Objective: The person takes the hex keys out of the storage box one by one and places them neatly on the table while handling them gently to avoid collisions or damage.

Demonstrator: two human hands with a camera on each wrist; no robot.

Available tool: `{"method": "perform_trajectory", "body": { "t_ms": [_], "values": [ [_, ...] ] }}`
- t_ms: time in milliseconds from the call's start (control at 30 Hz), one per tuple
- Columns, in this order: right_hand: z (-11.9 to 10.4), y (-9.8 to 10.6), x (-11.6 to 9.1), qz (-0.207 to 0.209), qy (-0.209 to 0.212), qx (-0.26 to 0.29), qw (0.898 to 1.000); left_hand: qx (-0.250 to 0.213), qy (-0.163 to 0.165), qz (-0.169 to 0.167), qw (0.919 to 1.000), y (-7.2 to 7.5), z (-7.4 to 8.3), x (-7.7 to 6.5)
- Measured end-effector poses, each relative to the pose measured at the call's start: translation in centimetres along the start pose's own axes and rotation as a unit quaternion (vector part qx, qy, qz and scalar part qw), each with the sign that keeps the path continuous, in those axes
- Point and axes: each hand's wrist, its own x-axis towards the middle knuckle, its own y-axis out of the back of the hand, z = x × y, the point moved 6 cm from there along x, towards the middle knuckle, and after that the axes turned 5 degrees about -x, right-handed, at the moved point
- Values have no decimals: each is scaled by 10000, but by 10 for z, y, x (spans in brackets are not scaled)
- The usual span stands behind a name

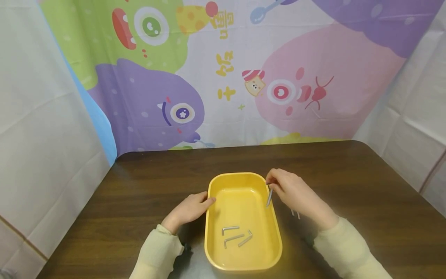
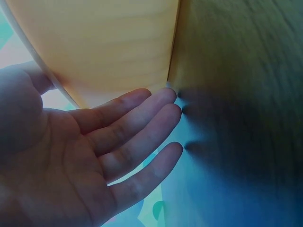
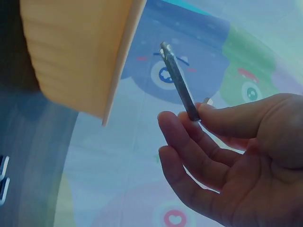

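My right hand is over the right rim of a yellow plastic bin. Its thumb and fingertips pinch a grey metal hex key near one end; the long arm points down toward the bin in the head view. At the opposite wall, my left hand has its thumb hooked over the rim. Its other fingers extend outside, below the rim, with the tips down at the tabletop. Inside the bin, several L-shaped hex keys lie apart on the floor toward the near end.
More hex keys lie on the dark wooden table right of the bin, partly hidden by my right hand in the head view. Behind the table hangs a cartoon-printed curtain; pale cloth hangs at both sides.
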Motion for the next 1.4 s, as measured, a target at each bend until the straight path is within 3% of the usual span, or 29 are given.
{"method": "perform_trajectory", "body": {
  "t_ms": [300,700,1400],
  "values": [
    [17,8,-6,248,-347,174,9989,26,5,22,10000,0,-1,1],
    [35,9,-10,278,-633,107,9975,75,23,49,10000,1,-2,1],
    [82,8,-18,23,-1432,38,9897,4,-3,34,10000,1,-1,1]
  ]
}}
